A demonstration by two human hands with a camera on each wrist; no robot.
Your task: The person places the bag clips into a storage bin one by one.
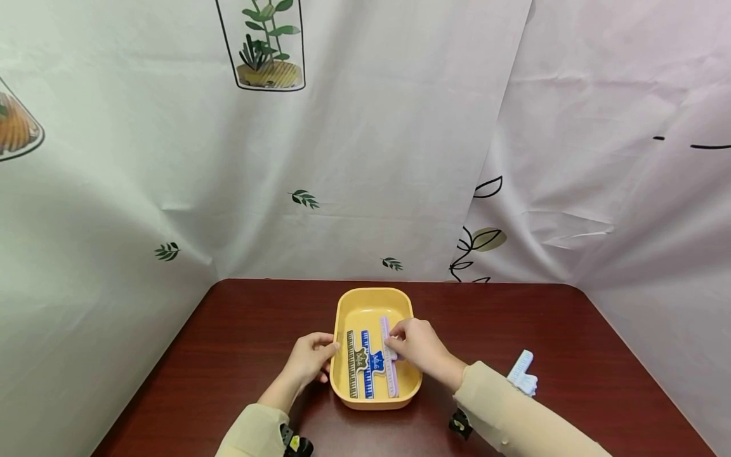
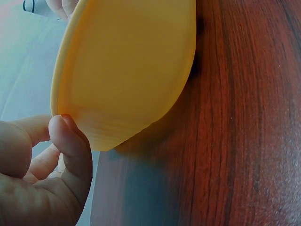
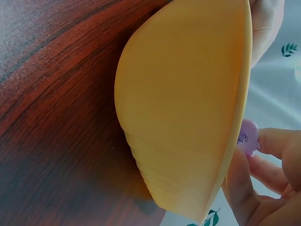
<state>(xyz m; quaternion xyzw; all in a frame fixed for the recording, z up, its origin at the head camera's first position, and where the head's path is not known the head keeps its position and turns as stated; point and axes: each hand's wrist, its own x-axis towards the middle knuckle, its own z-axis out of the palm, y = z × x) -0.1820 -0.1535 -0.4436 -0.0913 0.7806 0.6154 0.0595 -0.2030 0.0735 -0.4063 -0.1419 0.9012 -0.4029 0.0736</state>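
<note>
My left hand [image 1: 309,358] pinches the left rim of a yellow tray [image 1: 374,293] between thumb and fingers, and the left wrist view shows the thumb [image 2: 70,141] against the outer wall. Over the tray's right side, my right hand [image 1: 421,346] pinches a purple ruler-like strip [image 1: 392,381] with a shaped tab at its middle. One rounded purple end [image 3: 249,136] shows above the rim in the right wrist view. Beside it in the tray lie a blue strip [image 1: 367,381] and a dark brown strip [image 1: 352,374], each with tick-like marks and a tab.
A pale blue strip [image 1: 521,368] with a similar shape lies on the dark red wooden table [image 1: 245,336], right of the tray and close by the right sleeve [image 1: 514,406]. White printed cloth [image 1: 371,158] hangs behind the table and along its sides.
</note>
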